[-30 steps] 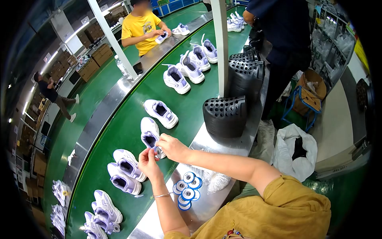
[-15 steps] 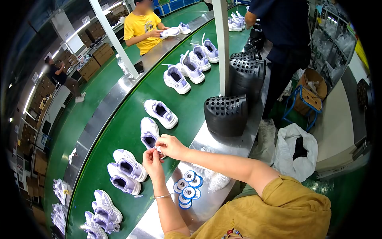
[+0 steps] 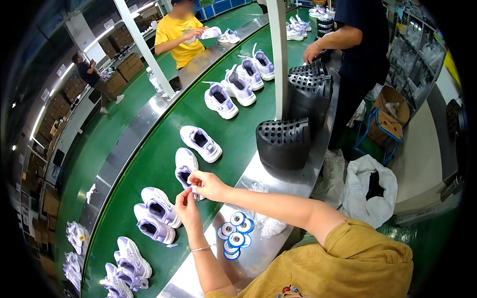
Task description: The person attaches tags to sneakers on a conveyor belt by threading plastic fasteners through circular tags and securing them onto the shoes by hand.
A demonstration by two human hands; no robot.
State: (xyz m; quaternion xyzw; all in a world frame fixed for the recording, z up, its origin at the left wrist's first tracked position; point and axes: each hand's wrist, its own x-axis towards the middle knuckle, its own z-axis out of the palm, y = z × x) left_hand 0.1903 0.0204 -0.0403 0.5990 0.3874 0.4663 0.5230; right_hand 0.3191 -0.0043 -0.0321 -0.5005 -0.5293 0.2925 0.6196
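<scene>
My left hand (image 3: 187, 204) and my right hand (image 3: 207, 186) meet at the heel of a white and lilac shoe (image 3: 186, 160) on the green belt. The fingers of both are pinched around a small whitish piece (image 3: 194, 189), too small to name. Just behind that shoe stands its like (image 3: 200, 143). Round blue-rimmed labels (image 3: 236, 239) lie in a loose cluster on the metal ledge (image 3: 208, 253), to the right of my left forearm.
More shoes stand on the belt (image 3: 164, 149), nearer (image 3: 158, 206) and farther (image 3: 219, 99). Perforated black covers (image 3: 283, 146) line the ledge beside a white post (image 3: 277, 64). A person in yellow (image 3: 176, 37) works across the belt; another in dark clothes (image 3: 360, 54) stands right.
My hands have shifted slightly, and the round grey piece seen between them earlier no longer shows. The dark-clothed person's arm has come forward over the black covers. The person in yellow has lifted a shoe.
</scene>
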